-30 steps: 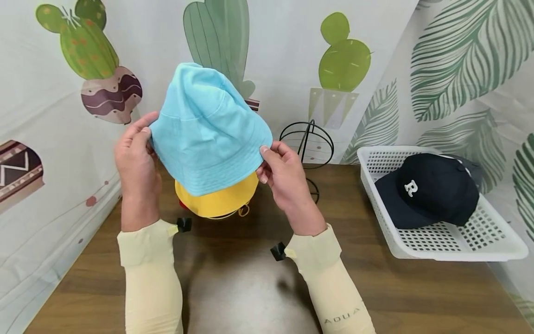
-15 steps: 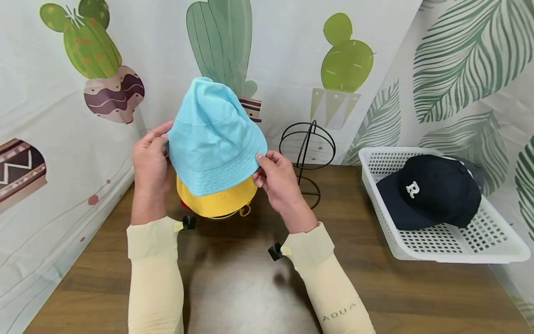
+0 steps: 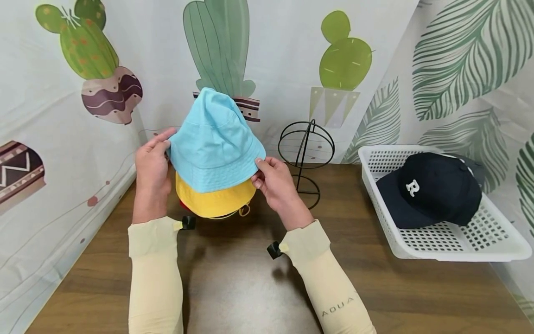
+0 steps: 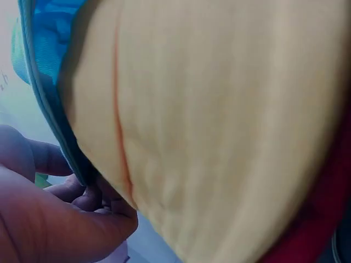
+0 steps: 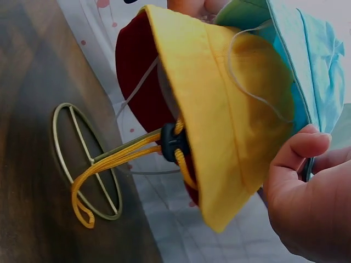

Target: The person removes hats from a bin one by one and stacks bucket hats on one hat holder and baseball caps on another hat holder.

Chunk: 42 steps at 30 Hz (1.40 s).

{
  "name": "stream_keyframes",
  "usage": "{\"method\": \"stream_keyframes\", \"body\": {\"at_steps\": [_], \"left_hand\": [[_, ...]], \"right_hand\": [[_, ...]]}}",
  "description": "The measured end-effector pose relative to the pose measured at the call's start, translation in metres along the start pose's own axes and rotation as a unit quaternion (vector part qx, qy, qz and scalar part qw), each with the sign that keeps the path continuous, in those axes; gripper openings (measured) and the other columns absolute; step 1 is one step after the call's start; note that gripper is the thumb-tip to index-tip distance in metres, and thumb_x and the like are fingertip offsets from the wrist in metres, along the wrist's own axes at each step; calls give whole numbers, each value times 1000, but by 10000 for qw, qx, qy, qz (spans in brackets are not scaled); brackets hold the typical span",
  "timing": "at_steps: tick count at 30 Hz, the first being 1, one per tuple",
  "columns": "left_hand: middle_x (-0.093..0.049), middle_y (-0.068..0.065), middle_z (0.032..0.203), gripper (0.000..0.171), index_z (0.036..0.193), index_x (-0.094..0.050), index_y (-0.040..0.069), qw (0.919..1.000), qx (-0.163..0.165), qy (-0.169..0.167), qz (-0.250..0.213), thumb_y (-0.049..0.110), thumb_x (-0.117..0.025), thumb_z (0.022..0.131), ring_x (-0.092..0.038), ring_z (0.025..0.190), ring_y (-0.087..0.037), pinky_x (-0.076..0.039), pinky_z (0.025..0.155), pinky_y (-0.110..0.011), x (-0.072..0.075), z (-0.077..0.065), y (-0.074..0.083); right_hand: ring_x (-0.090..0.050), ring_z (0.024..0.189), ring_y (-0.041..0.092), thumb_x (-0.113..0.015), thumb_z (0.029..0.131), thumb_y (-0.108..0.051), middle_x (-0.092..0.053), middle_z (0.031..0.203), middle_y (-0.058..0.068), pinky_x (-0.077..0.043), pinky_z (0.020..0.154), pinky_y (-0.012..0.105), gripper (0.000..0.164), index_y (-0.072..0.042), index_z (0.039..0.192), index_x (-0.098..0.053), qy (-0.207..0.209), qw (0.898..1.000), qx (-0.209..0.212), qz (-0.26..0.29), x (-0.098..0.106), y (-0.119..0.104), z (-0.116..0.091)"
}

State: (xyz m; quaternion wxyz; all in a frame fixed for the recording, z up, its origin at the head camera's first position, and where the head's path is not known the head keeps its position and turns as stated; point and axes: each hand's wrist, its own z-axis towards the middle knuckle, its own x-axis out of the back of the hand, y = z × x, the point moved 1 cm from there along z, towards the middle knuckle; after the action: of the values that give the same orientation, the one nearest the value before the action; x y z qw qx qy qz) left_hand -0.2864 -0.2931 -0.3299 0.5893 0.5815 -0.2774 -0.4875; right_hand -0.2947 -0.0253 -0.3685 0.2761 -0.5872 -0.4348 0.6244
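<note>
A light blue bucket hat [image 3: 214, 144] hangs tilted over a yellow bucket hat [image 3: 217, 199], covering its crown in the head view. My left hand [image 3: 152, 171] pinches the blue brim at its left side. On the opposite side my right hand [image 3: 276, 185] has the brim between thumb and fingers. From the right wrist, the yellow hat [image 5: 219, 109] shows partly inside the blue one [image 5: 312, 71], with a dark red lining and a yellow cord [image 5: 123, 156] with a black toggle. Close to the left hand [image 4: 60, 213], the yellow hat's side [image 4: 208, 120] fills that wrist view.
A bare black wire hat stand [image 3: 306, 157] rises to the right of the hats. Farther right, a white plastic basket [image 3: 496, 248] holds a navy cap [image 3: 435, 190] with a white letter R. A printed cloth backdrop borders the wooden table [image 3: 233, 287].
Both hands have lowered the blue hat over the yellow one and come closer together, the left moving rightward. More of the backdrop shows above the crown. The yellow hat keeps its place.
</note>
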Motion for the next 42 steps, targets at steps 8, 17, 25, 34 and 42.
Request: {"method": "stream_keyframes", "body": {"at_steps": [8, 17, 25, 34, 42], "left_hand": [[-47, -4, 159, 40, 147, -63, 7, 9985, 533, -12, 103, 18, -47, 113, -47, 142, -17, -43, 114, -28, 6, 8, -10], [-42, -1, 165, 41, 151, -61, 14, 9922, 1178, -48, 405, 22, -46, 113, -45, 145, -16, -44, 115, -28, 15, 12, -18], [-43, -4, 165, 43, 154, -57, 13, 9882, 1299, -362, 726, 22, -46, 114, -46, 143, -16, -47, 110, -24, 21, 15, -19], [-42, -6, 164, 43, 154, -57, 12, 9878, 1149, -535, 900, 24, -42, 115, -50, 137, -14, -52, 99, -19, 25, 15, -18], [-47, -7, 158, 44, 155, -55, 11, 9850, 1210, -508, 1119, 23, -44, 114, -60, 115, -6, -55, 84, -15, 23, 16, -23]], "right_hand": [[-54, 66, 14, -55, 111, -11, -54, 84, 8, -44, 57, 20, 11, -4, 103, -54, 154, 9990, -358, 211, 6, 10, 9], [-54, 65, 15, -53, 112, -13, -55, 85, 9, -44, 57, 22, 15, -4, 101, -56, 190, 9968, -734, 268, 15, 29, 21], [-53, 66, 14, -52, 112, -13, -55, 85, 10, -42, 56, 21, 14, -3, 104, -56, 122, 9968, -793, 67, 20, 34, 23], [-53, 63, 14, -56, 110, -9, -55, 81, 9, -42, 54, 21, 12, -5, 100, -54, 257, 9978, -609, -78, 24, 38, 26], [-55, 61, 14, -57, 110, -9, -57, 78, 8, -43, 53, 20, 11, -5, 101, -54, 307, 9957, -690, -543, 26, 50, 29]]}}
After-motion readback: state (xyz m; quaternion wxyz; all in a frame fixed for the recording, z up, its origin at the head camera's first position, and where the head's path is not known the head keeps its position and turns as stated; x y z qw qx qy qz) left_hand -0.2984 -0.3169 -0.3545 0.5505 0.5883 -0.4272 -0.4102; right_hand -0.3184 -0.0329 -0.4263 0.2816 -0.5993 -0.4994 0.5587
